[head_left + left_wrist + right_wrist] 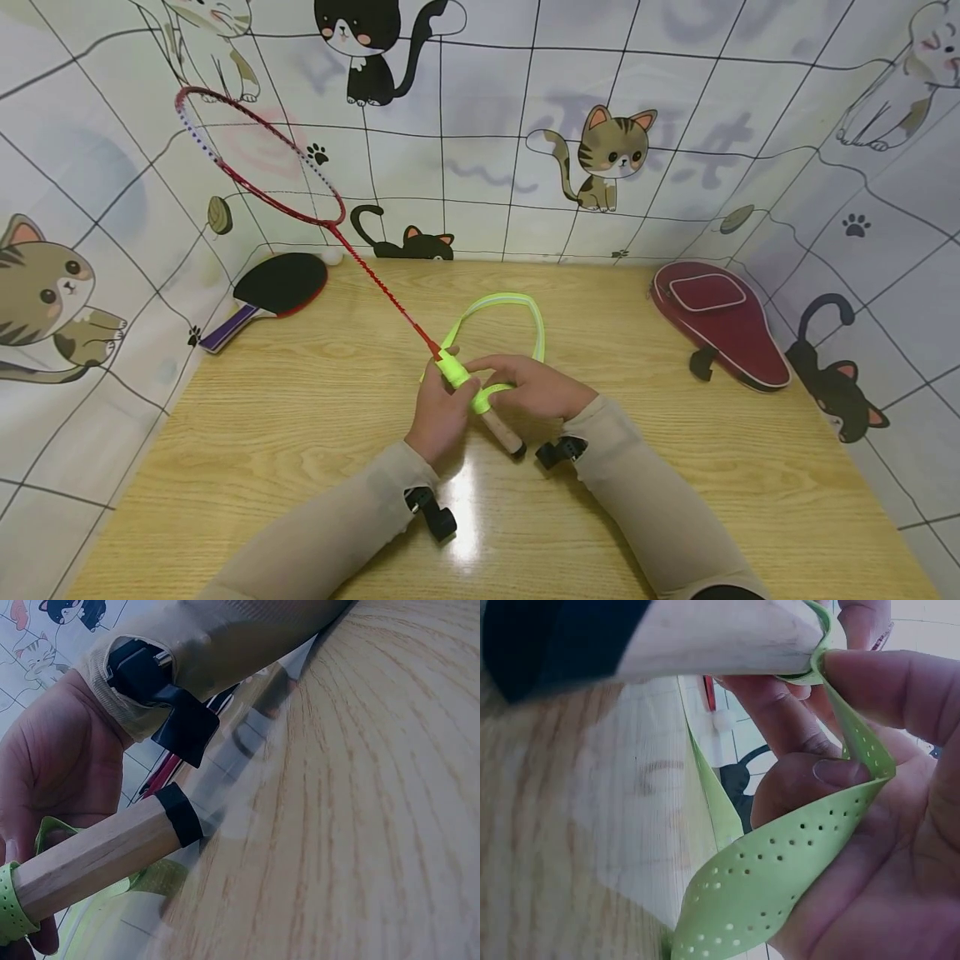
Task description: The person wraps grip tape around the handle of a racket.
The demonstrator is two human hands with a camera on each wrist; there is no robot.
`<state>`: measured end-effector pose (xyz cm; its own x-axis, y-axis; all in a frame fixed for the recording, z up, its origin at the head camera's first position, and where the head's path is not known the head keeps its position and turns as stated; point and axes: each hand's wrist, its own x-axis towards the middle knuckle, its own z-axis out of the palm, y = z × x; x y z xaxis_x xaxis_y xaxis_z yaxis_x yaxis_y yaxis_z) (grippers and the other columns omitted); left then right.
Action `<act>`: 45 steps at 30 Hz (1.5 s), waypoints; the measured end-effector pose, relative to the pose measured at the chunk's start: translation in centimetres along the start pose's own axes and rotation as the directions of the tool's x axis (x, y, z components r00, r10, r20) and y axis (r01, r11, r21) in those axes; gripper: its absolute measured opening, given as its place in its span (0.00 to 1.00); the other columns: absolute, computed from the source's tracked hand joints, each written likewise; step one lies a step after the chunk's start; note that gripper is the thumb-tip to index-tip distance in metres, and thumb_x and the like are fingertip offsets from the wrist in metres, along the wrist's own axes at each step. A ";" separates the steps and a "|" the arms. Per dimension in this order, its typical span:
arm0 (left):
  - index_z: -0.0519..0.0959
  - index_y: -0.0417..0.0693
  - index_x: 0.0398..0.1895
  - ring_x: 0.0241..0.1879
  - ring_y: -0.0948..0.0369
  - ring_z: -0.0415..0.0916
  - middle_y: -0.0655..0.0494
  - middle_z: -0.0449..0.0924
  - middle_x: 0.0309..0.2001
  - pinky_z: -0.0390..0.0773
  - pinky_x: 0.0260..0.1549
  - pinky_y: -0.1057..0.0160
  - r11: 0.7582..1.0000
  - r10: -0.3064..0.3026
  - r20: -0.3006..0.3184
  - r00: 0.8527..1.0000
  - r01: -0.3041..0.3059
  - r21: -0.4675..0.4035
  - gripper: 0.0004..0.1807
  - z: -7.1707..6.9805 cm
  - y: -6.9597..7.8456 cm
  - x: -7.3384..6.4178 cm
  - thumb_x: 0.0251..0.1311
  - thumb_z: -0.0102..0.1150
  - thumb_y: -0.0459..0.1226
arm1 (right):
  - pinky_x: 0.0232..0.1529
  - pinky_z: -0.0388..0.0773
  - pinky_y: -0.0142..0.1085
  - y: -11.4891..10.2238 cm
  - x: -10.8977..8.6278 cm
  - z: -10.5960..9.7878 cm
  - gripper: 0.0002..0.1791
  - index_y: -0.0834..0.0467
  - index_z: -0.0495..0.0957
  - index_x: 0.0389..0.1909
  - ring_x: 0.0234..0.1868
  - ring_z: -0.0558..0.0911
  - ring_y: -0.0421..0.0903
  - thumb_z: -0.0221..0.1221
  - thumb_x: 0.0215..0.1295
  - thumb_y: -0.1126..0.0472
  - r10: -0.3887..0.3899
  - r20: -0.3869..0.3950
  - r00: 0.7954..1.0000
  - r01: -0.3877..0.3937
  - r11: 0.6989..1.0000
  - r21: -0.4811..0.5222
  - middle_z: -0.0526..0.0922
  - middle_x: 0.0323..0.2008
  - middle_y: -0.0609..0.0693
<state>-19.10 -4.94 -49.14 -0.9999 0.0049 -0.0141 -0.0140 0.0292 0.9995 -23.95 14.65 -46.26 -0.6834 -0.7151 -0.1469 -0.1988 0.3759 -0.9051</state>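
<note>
A badminton racket [386,292] with a red shaft slants up to the left. My left hand [441,412] grips its handle near the shaft, thumb on the wrapping. Perforated lime-green grip tape [780,855] winds round the upper handle; below it the bare wooden handle [97,862] shows, ending in a black band [178,814]. My right hand [536,386], just right of the handle, pinches the tape where it leaves the wood. From there the loose tape twists over the fingers in the right wrist view. Its free length loops on the table behind the hands.
A table tennis bat [281,283] with a black face lies at the back left, a white ball [332,256] beside it. At the back right rests a dark red bat case [723,325]. A cat-printed sheet [480,167] rises behind the wooden table [300,467].
</note>
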 end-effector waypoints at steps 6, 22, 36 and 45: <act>0.60 0.40 0.77 0.62 0.51 0.75 0.41 0.73 0.64 0.75 0.59 0.61 1.000 0.011 0.011 1.000 -0.010 -0.024 0.34 0.0 -0.1 0.0 0.69 0.59 0.32 | 0.68 0.72 0.55 -0.3 -0.1 -0.1 0.35 0.32 0.70 0.74 0.61 0.83 0.44 0.58 0.72 0.66 0.018 0.001 1.000 -0.018 0.999 0.026 0.83 0.62 0.45; 0.58 0.41 0.78 0.62 0.53 0.74 0.41 0.71 0.66 0.74 0.57 0.66 0.997 -0.025 0.055 0.998 0.029 -0.069 0.36 0.2 -0.3 0.0 0.70 0.59 0.33 | 0.57 0.79 0.48 -0.2 -0.1 -0.5 0.31 0.39 0.75 0.69 0.53 0.85 0.48 0.62 0.70 0.67 -0.017 -0.043 0.999 0.017 1.000 -0.019 0.88 0.49 0.49; 0.60 0.45 0.78 0.54 0.57 0.76 0.43 0.76 0.58 0.75 0.56 0.62 0.999 -0.043 0.041 0.998 0.043 0.005 0.35 0.1 -0.4 0.0 0.74 0.64 0.42 | 0.61 0.78 0.49 -0.2 -0.1 -0.7 0.27 0.47 0.77 0.69 0.54 0.84 0.45 0.62 0.71 0.66 -0.035 -0.037 0.999 0.033 0.996 -0.077 0.87 0.52 0.47; 0.58 0.41 0.78 0.57 0.56 0.75 0.40 0.74 0.61 0.75 0.56 0.66 1.000 -0.022 0.071 0.997 0.022 -0.008 0.35 0.0 -0.5 0.2 0.73 0.61 0.37 | 0.63 0.76 0.49 0.1 -0.2 -0.9 0.28 0.46 0.74 0.71 0.56 0.85 0.47 0.60 0.72 0.66 0.004 0.011 1.000 -0.004 1.000 0.003 0.88 0.54 0.47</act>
<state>-19.27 -4.92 -49.59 -0.9965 0.0748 -0.0377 -0.0362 0.0212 0.9991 -24.50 15.36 -45.99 -0.6765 -0.7199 -0.1550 -0.1939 0.3773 -0.9056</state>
